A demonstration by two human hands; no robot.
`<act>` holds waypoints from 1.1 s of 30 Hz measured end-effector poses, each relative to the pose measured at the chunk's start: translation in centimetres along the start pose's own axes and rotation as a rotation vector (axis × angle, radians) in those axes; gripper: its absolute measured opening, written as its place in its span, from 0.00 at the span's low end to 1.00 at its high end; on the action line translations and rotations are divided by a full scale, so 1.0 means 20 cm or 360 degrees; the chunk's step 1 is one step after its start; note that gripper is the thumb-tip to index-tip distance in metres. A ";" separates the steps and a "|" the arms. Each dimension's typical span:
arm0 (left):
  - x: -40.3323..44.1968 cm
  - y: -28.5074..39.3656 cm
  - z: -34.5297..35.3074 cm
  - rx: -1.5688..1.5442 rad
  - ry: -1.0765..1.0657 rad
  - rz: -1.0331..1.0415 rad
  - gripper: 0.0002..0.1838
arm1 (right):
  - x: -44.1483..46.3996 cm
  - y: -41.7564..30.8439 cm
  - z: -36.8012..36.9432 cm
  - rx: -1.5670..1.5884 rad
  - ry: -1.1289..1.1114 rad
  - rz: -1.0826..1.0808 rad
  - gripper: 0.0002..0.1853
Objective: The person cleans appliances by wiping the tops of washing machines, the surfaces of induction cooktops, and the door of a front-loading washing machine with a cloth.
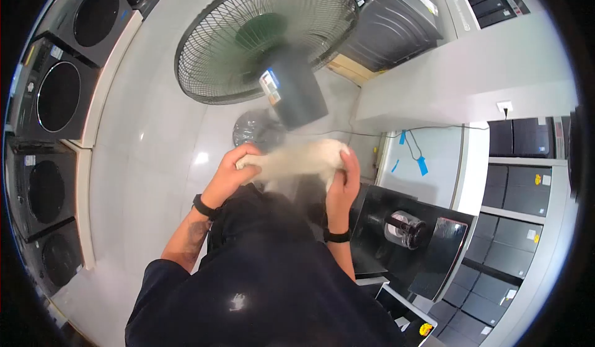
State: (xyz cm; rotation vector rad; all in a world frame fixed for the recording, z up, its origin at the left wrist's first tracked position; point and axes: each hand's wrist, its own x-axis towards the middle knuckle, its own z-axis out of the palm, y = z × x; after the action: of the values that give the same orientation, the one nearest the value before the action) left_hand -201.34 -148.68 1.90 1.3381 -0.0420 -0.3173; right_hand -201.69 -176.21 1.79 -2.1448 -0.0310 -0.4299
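A cream-coloured cloth [297, 160] is stretched between my two hands in front of my body, its middle blurred. My left hand [233, 170] pinches the narrow, bunched end. At the other end, my right hand [344, 175] grips a thicker fold with the thumb and fingers closed round it. Just beyond the cloth stands a large black fan [294, 90], its round wire cage tilted away from me. Below the fan's motor housing is a dark round base wrapped in plastic [255, 129].
Front-loading washing machines [60, 96] line the left side. Another dark machine [396, 28] stands behind the fan. To my right, a glass jug [404, 229] sits on a black surface. A white panel with blue tape [427, 164] and a thin cable lie near the wall.
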 end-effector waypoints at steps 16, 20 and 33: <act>0.41 0.26 0.00 -0.0042 0.0197 -0.0175 0.10 | 0.87 -0.36 0.32 0.0018 -0.0584 -0.0426 0.20; 0.43 0.10 -0.03 0.0221 0.0213 -0.0131 0.11 | 0.84 -0.36 0.35 -0.0084 -0.0580 -0.0420 0.23; 0.29 0.42 -0.25 0.1372 -0.0835 0.0438 0.16 | 0.68 -0.61 0.33 -0.0373 -0.0699 -0.0772 0.17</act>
State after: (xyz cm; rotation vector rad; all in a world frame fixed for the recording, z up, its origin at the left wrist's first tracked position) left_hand -193.08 -143.72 7.94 2.0310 -0.8781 -0.4298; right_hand -189.28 -165.68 12.41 -2.4206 -0.7952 -0.2333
